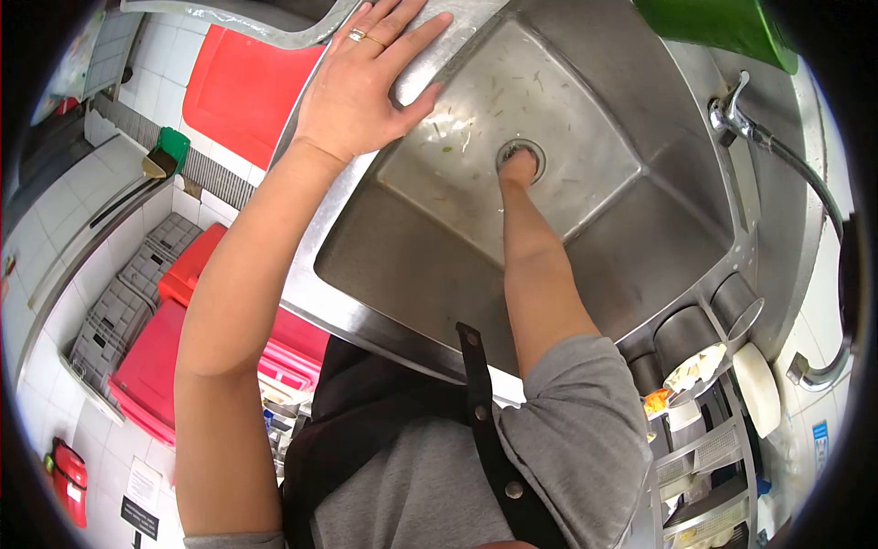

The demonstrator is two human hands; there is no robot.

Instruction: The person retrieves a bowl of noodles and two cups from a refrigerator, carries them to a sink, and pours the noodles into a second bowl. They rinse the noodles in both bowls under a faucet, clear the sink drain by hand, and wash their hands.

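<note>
My left hand [361,87] lies flat on the metal rim [457,46] between two sinks, fingers spread, a ring on one finger. My right arm reaches down into the steel sink [412,265]. At the round drain [540,165] in the sink's floor is my right hand [519,166]; its fingers are hidden in the drain opening. Small green and brown scraps are scattered over the wet floor of the sink around the drain.
A faucet [732,114] with a hose stands at the right wall, below a green container [722,27]. Metal pots [686,339] and racks sit at the lower right. Red lids [242,91] and grey crates [114,311] are on the left.
</note>
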